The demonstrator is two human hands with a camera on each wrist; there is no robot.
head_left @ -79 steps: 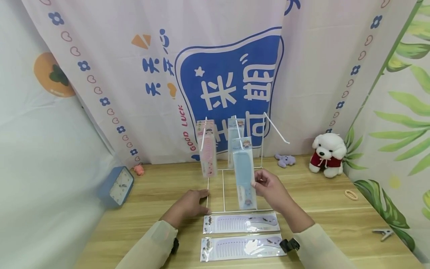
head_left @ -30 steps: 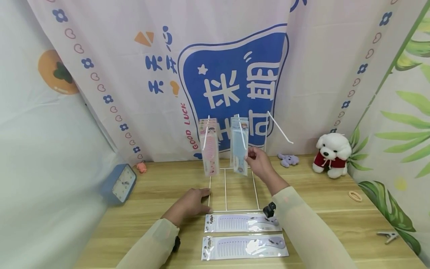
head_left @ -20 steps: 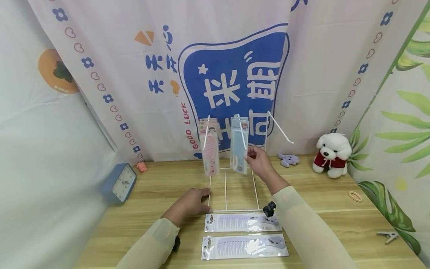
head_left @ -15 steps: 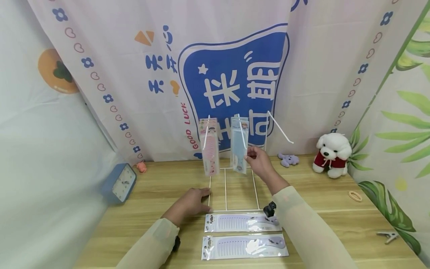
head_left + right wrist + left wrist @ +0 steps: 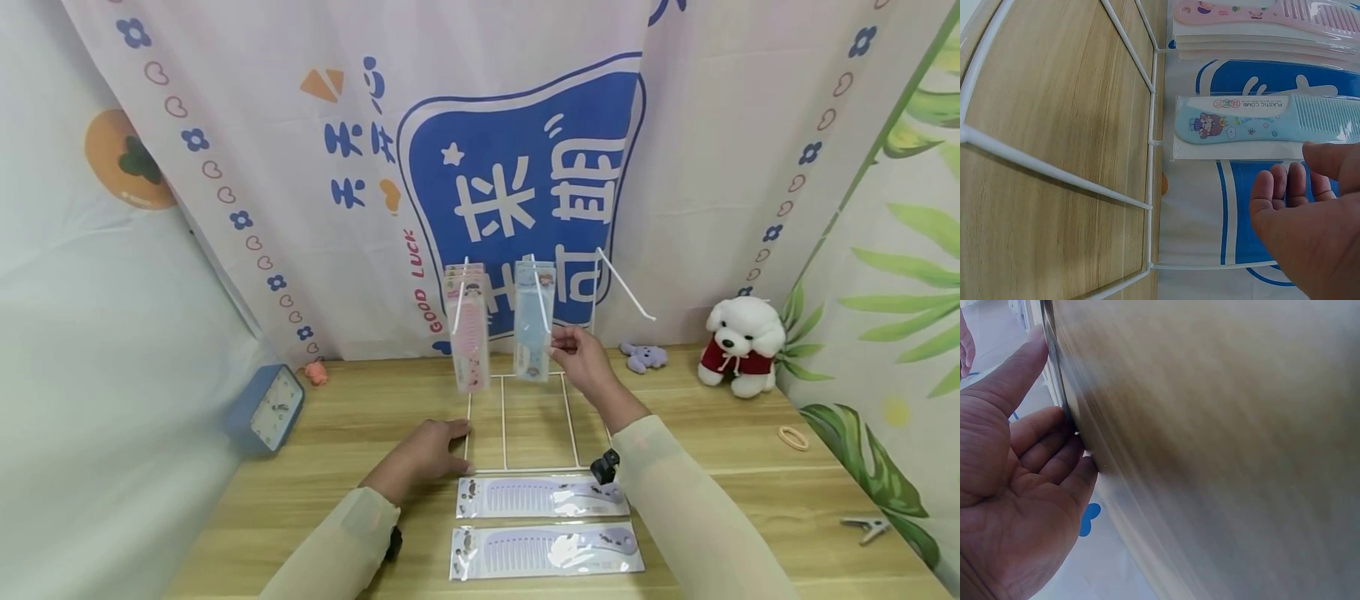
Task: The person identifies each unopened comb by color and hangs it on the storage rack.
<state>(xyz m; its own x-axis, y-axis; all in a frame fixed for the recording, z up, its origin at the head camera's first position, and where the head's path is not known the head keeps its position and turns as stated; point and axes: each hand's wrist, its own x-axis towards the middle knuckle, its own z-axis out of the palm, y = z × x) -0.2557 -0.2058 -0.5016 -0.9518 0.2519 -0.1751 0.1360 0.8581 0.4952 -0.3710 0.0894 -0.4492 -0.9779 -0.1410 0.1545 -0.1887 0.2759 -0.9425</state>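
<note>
The white wire rack [image 5: 525,417] stands at the middle of the table [image 5: 750,467], and its flat base frame lies on the wood. The left hand [image 5: 423,454] rests on the table with straight fingers [image 5: 1041,434] against the left bar of this base, I think to keep the light rack from sliding. It grasps nothing.

The right hand [image 5: 581,362] is raised to the blue comb packet [image 5: 534,329], which hangs on the middle hook of the rack, to the right of the pink comb packets [image 5: 468,329] on the left hook. The right hook [image 5: 626,292] carries nothing. The fingers of the right hand are loose and slightly bent, close to the right edge of the blue packet; if they touch it, I cannot tell for sure. It seems they only steady the packet so it hangs straight.

Two purple comb packets [image 5: 543,523] lie flat on the near side of the table, just in front of the base.

The head view shows the whole arrangement. The right wrist view shows the blue comb [image 5: 1260,125] clearly with its print, and a gap between the packet and the fingertips [image 5: 1285,187]. The left wrist view shows only the palm and the fingers pressed at the bar [image 5: 1054,369]; the rest is blurred
</note>
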